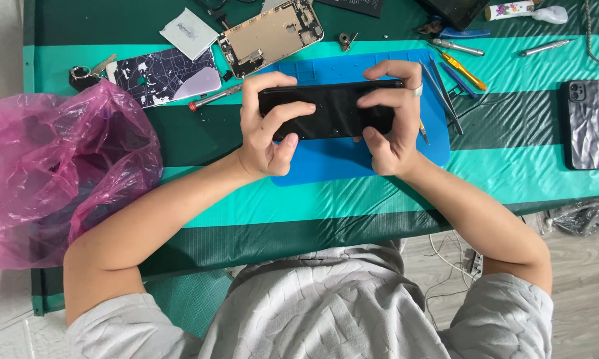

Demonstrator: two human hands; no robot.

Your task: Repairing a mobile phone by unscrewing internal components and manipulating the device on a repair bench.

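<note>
Both hands clamp a black, glossy, slab-shaped phone (329, 110), held flat above the blue rubber work mat (326, 163). The left hand (267, 126) curls around its left end, fingers over the top edge. The right hand (392, 113) grips the right end; its thumb appears to press the lower edge. An opened metal phone housing (269, 33) lies beyond the mat, and a dark textured case (587, 124) well right of it.

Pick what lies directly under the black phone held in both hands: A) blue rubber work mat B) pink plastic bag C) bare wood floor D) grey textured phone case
A: the black rectangular phone, gripped by the left hand and right hand, sits over the blue rubber work mat; the pink plastic bag lies far to one side.
</note>
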